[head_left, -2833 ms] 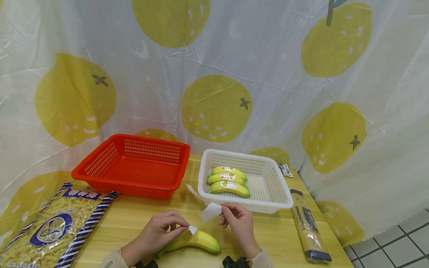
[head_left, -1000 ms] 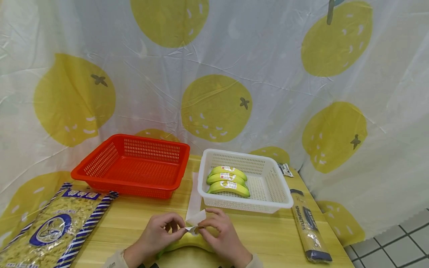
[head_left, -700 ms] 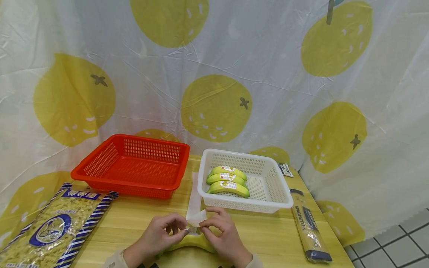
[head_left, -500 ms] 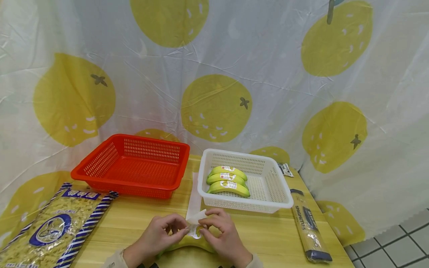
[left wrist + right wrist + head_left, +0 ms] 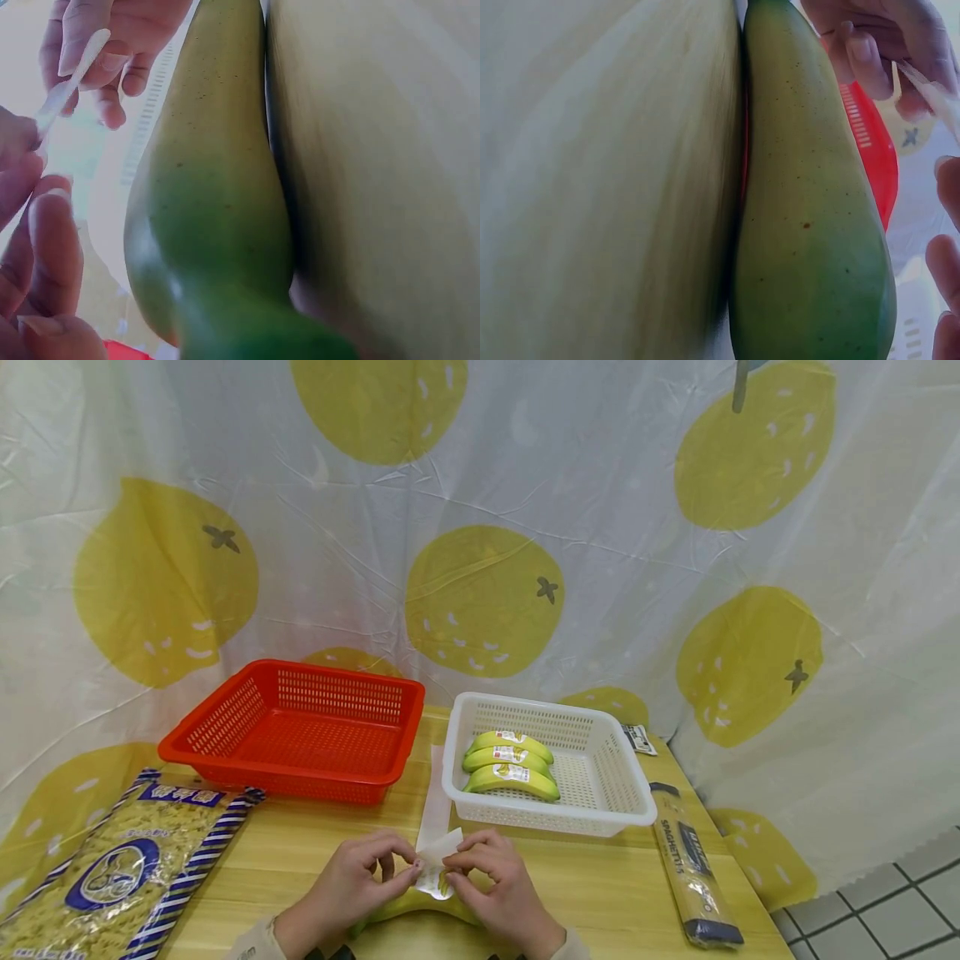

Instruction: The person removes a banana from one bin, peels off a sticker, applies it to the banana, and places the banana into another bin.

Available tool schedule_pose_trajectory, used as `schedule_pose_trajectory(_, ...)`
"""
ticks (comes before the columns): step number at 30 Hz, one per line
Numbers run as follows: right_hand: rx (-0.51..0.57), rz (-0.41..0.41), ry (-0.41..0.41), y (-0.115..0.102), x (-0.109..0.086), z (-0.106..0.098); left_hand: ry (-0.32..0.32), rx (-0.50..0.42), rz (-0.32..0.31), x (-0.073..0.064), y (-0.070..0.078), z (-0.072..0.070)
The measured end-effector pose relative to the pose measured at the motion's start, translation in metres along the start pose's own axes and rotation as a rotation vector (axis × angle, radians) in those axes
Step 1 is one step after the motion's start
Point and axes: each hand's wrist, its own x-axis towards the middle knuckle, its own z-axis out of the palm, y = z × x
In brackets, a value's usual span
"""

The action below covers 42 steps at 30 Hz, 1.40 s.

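Observation:
My left hand pinches the left edge of a shiny banana-print sticker between thumb and forefinger. At its right edge, my right hand pinches the same sticker. A white paper flap stands up behind it. Just below the sticker lies a yellow banana with green ends, partly covered by both hands. The banana fills the middle of the left wrist view, with the sticker edge-on at the left. In the right wrist view no sticker shows on the near side of the banana.
A white basket holds 3 labelled bananas. To its left stands a red basket. Between them lies a pale paper strip. A pasta bag is at far left, a spaghetti pack at right.
My right hand has come left from beside the banana to join my left hand. The sticker, earlier a small folded white piece at my left fingertips, now hangs spread with its print showing.

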Motion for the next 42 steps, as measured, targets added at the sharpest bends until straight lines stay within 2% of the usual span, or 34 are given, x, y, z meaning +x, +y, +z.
schedule_pose_trajectory(5, -0.009, 0.011, -0.015, -0.0015, 0.0008, -0.0012, -0.026, -0.015, -0.011, -0.0008, -0.0018, 0.0012)
schedule_pose_trajectory(12, -0.042, 0.057, -0.034, 0.0004, -0.0011, -0.0013, -0.05, 0.012, -0.034, -0.0021, -0.002, -0.0008)
schedule_pose_trajectory(25, -0.043, 0.017, -0.087, 0.0015, -0.0022, 0.0014, -0.103, 0.039, -0.068, -0.0008, 0.0029, -0.0041)
schedule_pose_trajectory(32, -0.021, 0.025, -0.121, 0.0019, -0.0031, 0.0024, -0.152, 0.023, -0.085, -0.0014, 0.0021, -0.0051)
schedule_pose_trajectory(42, 0.01, 0.026, -0.157, 0.0007, -0.0029, 0.0055, -0.177, 0.012, -0.109, -0.0021, 0.001, -0.0058)
